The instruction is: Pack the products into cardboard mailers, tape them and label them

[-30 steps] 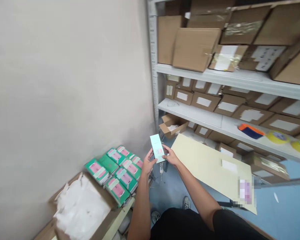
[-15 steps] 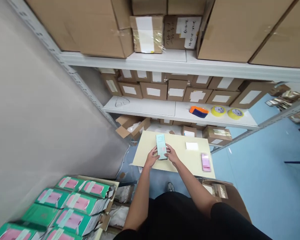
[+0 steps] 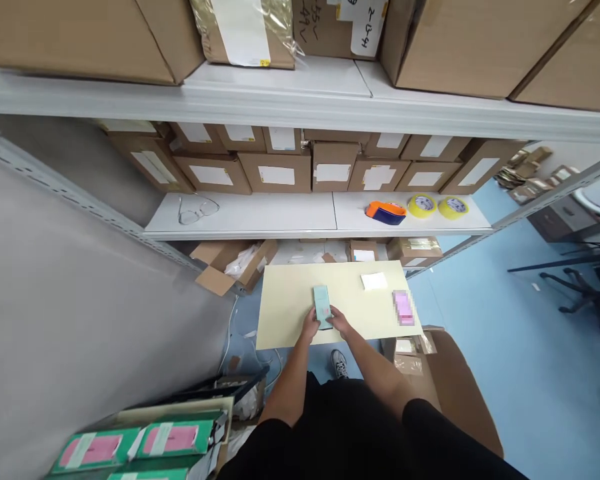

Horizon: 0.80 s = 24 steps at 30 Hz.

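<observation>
A slim light-teal box (image 3: 323,304) with a small pink mark near its lower end is held between my two hands over the cream tabletop (image 3: 285,300). My left hand (image 3: 311,325) grips its left edge, and my right hand (image 3: 339,321) grips its right edge near the bottom. Whether the box rests on the table or is slightly raised, I cannot tell. To the right lies a white card or paper stack (image 3: 374,281). Beyond that, near the table's right edge, is a pink item (image 3: 404,308), blurred by pixelation.
Above the table, a white shelf (image 3: 260,213) bears glasses (image 3: 199,209), an orange-and-navy tape dispenser (image 3: 385,213) and yellow tape rolls (image 3: 437,207). An open carton (image 3: 235,263) sits left behind the table. Green-and-pink boxes (image 3: 130,448) lie lower left; a large carton (image 3: 455,387) stands lower right.
My view has moved closer to the shelf and table. The teal box now appears lower, nearer the table's front edge, still held in both hands.
</observation>
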Each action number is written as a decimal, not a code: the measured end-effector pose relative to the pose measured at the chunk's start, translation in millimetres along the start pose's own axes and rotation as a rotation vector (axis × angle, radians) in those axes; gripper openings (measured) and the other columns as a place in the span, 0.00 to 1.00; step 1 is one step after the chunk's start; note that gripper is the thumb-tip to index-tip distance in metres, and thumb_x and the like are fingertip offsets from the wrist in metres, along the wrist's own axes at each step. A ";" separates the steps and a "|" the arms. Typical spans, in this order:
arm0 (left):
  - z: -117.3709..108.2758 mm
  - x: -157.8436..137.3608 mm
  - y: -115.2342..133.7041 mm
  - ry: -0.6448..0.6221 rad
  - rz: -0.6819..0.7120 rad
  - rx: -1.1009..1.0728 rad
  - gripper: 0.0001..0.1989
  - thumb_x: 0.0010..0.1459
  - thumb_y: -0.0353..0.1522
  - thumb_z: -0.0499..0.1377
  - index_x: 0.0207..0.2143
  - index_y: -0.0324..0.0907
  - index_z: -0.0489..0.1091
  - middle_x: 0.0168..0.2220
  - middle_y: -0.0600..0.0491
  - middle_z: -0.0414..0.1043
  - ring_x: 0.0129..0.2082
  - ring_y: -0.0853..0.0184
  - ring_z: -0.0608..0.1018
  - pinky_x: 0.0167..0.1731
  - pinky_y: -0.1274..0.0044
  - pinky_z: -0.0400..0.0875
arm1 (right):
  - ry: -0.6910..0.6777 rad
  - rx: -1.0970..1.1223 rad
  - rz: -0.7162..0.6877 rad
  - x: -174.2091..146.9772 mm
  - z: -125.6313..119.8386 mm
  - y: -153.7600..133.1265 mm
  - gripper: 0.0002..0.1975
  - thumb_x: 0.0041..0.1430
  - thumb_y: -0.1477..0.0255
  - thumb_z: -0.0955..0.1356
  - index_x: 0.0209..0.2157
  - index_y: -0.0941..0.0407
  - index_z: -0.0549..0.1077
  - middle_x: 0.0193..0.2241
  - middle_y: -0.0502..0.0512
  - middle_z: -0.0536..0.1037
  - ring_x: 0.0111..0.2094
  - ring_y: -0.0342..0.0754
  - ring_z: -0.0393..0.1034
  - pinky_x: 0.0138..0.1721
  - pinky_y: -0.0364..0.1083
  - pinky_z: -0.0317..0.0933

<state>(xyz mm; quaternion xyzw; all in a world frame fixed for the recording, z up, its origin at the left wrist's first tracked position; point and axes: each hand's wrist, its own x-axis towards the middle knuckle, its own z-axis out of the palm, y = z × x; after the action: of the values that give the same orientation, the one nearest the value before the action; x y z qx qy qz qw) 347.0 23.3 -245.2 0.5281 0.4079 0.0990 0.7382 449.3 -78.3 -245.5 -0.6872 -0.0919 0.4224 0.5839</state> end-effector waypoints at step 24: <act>-15.6 46.2 106.2 -0.034 0.242 0.423 0.39 0.47 0.36 0.72 0.63 0.41 0.68 0.63 0.39 0.69 0.63 0.51 0.71 0.63 0.62 0.61 | 0.239 0.004 -0.054 29.1 22.2 -71.0 0.40 0.36 0.75 0.70 0.57 0.47 0.76 0.60 0.54 0.75 0.57 0.57 0.70 0.59 0.57 0.63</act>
<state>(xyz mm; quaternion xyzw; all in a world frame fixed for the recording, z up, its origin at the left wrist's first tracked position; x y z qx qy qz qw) 396.1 105.7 -178.5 0.7177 0.3407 0.0902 0.6006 478.4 -22.8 -196.0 -0.7286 -0.0391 0.3220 0.6032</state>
